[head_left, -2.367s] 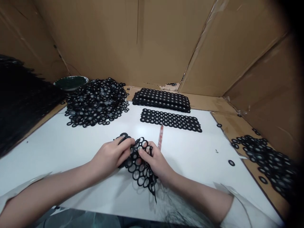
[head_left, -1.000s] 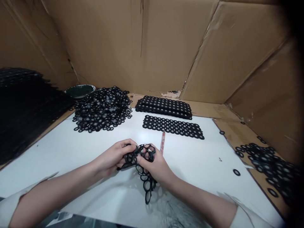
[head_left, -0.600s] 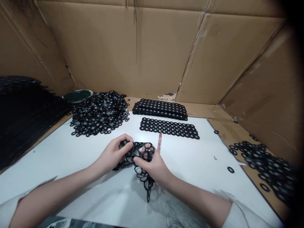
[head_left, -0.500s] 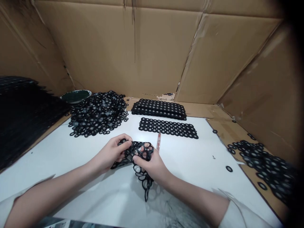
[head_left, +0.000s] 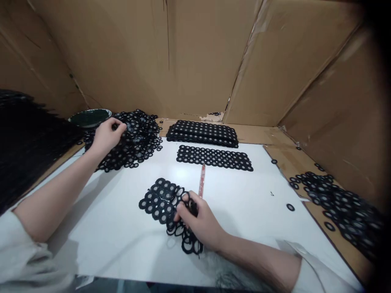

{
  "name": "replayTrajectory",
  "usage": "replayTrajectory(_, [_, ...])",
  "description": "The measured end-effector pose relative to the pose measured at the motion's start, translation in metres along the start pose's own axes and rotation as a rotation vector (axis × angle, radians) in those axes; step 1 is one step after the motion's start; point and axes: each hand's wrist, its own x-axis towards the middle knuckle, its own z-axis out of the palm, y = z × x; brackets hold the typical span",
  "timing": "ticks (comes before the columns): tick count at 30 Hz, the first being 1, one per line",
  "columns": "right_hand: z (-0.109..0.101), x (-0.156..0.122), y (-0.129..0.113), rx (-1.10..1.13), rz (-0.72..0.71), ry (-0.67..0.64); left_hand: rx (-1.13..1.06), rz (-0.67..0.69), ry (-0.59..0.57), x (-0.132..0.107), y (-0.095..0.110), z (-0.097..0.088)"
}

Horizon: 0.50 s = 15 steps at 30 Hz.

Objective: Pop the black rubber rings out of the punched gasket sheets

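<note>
A black sheet of joined rings (head_left: 161, 199) lies on the white table (head_left: 116, 219) in front of me. My right hand (head_left: 200, 221) grips its near right edge, fingers curled on the rings. My left hand (head_left: 106, 134) is stretched out to the far left over a heap of loose black rings (head_left: 134, 140), fingers bent together at the heap's top; what they hold is hidden.
A flat ring sheet (head_left: 214, 158) and a stack of such sheets (head_left: 201, 133) lie behind. A red pen (head_left: 201, 185) lies by the held sheet. More loose rings (head_left: 339, 205) sit at right, a green dish (head_left: 90, 116) at far left. Cardboard walls surround.
My left hand let go of the ring sheet and reached out to the heap at the far left. The sheet now lies spread on the table, held only by my right hand.
</note>
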Motion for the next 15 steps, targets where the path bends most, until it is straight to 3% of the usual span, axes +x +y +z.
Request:
replayTrajectory(2, [0.000,-0.008,0.001,-0.216,-0.107,-0.051,0.173,0.077,0.057,0.013,-0.003,0.000])
replayTrajectory(4, [-0.001,-0.013,0.005,-0.484,-0.308,-0.094,0.335,0.090,0.079,0.022,-0.007,0.000])
replayTrajectory(7, [0.001,-0.014,0.016,-0.836,-0.684,-0.189,0.515,0.081,0.034,0.028,-0.013,0.003])
replayTrajectory(9, [0.003,-0.011,0.023,-1.001,-0.836,-0.256,0.594,0.096,0.008,0.028,-0.017,0.006])
replayTrajectory(15, [0.008,-0.009,0.032,-1.189,-0.876,-0.286,0.654,0.041,-0.085,0.037,-0.025,0.013])
